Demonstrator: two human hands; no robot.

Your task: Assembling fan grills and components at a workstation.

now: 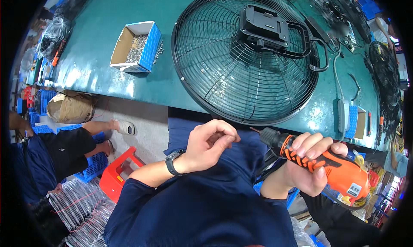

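My right hand [310, 163] is wrapped round an orange and black electric screwdriver [350, 178], its bit pointing left. Close to the bit's tip, my left hand [211, 141] is closed in a pinch, thumb against the curled fingers. Whatever it may hold is too small or hidden to make out. Just beyond both hands, a large black fan [254, 88] with a round wire guard lies on the green table [94, 40]. A black box-shaped housing [264, 27] and a curved bracket handle sit on the guard. Neither hand touches the fan.
Left of the fan stands an open blue and white carton [148, 47] of small screws, some spilled beside it. A grey cable with an adapter [343, 116] and a small blue box [351, 122] lie at the right. A red plastic stool [114, 176] and another person [47, 156] are at the left.
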